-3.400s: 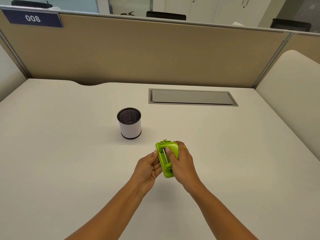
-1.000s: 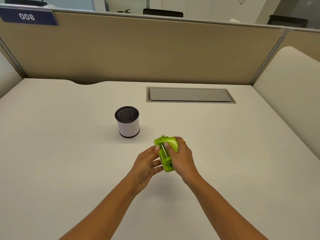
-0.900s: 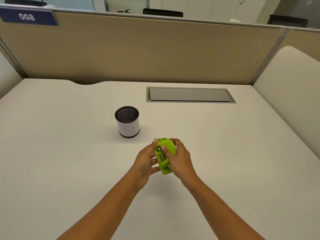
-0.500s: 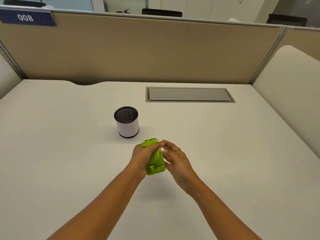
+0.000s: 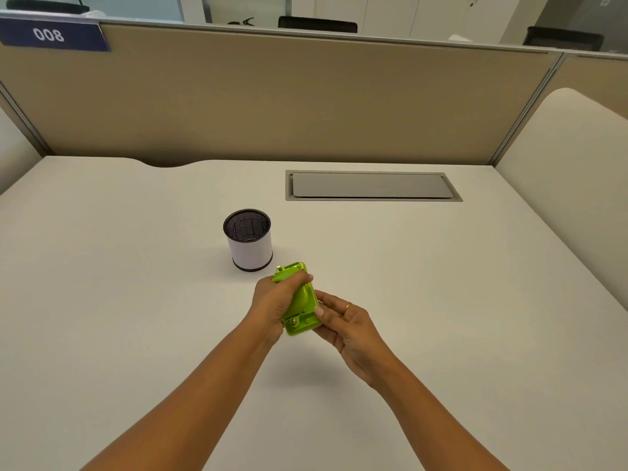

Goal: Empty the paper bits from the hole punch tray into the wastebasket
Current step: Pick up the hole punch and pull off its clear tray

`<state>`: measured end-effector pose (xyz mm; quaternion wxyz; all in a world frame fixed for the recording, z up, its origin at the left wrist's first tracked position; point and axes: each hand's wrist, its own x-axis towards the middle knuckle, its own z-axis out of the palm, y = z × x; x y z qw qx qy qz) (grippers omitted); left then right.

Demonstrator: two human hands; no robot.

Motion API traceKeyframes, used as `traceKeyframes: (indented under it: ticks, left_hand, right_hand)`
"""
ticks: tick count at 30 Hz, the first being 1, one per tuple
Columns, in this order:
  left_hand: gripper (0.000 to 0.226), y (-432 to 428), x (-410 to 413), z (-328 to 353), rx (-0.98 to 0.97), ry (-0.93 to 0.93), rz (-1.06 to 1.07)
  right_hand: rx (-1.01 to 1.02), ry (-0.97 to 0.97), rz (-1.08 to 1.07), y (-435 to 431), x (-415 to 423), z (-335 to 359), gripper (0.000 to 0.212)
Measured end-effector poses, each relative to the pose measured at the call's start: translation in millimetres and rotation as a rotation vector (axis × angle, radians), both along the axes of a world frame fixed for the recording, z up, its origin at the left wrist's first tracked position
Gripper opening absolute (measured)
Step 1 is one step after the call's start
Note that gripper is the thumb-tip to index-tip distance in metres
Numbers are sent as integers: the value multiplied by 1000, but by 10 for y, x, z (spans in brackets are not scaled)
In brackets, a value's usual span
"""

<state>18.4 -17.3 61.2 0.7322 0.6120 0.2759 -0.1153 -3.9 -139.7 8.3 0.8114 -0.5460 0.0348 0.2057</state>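
Observation:
A lime-green hole punch (image 5: 300, 302) is held above the desk, tilted, with its long axis running away from me. My left hand (image 5: 272, 305) wraps over its left side and top, fingers curled around it. My right hand (image 5: 343, 322) touches its right lower edge with the fingertips near the hinge end. The wastebasket (image 5: 248, 239), a small white cylinder with a black mesh rim and inside, stands upright just beyond and to the left of the punch. I see no paper bits, and the punch's tray is hidden.
The white desk (image 5: 441, 300) stretches all around. A grey cable hatch (image 5: 372, 185) is set into it at the back right. Beige partition panels (image 5: 272, 96) close off the back and both sides.
The punch has passed from mainly my right hand into my left hand's grip and has been turned over. It has shifted slightly left, toward the wastebasket. My right hand now touches only its edge.

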Motion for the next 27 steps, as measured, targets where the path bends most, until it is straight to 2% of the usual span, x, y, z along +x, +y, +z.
traceKeyframes:
  ticks: [14, 27]
  left_hand:
    - [15, 20, 27, 14, 29, -7, -46]
    - [16, 20, 18, 19, 18, 13, -84]
  right_hand:
    - [186, 67, -33, 35, -19, -26, 28]
    - [147, 68, -66, 41, -18, 0, 27]
